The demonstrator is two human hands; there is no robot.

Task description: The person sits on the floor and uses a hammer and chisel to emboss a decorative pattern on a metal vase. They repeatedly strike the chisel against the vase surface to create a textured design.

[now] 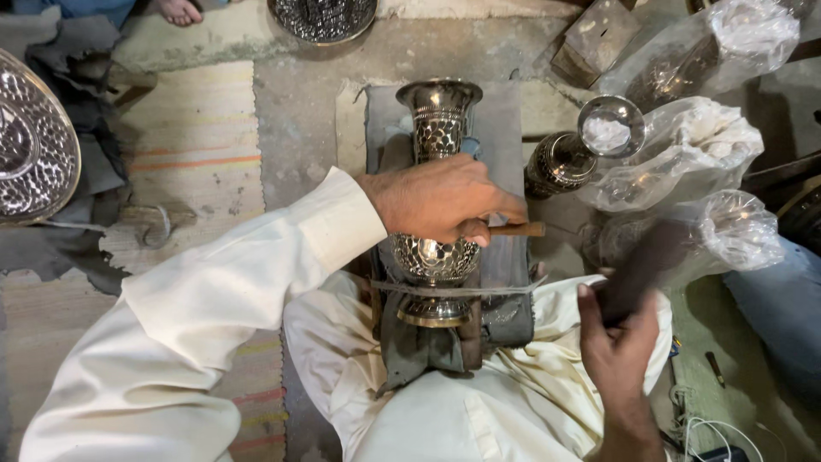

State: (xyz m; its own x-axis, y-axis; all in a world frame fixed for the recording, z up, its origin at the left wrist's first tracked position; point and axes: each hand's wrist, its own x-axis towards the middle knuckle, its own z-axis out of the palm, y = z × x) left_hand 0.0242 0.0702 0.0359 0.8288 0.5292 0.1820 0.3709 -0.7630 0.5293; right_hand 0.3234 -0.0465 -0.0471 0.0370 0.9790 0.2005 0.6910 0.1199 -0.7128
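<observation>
A silver metal vase (pixel 438 128) with a hammered, dimpled pattern lies lengthwise on a grey cloth-covered block (pixel 505 120) in front of my lap, its mouth pointing away. My left hand (pixel 440 201) rests across the vase's middle and pinches a thin wooden-handled tool (pixel 517 229) against it. A strap or cord (pixel 462 289) crosses the vase near its foot. My right hand (pixel 620 342) is raised at the lower right, shut on a dark hammer handle (pixel 641 265) that is blurred by motion.
A second patterned vase (pixel 573 154) lies to the right, beside vases wrapped in clear plastic bags (pixel 684 154). A large hammered metal tray (pixel 34 150) sits at the left edge, a round metal dish (pixel 323 17) at the top. Another person's foot (pixel 180 10) shows top left.
</observation>
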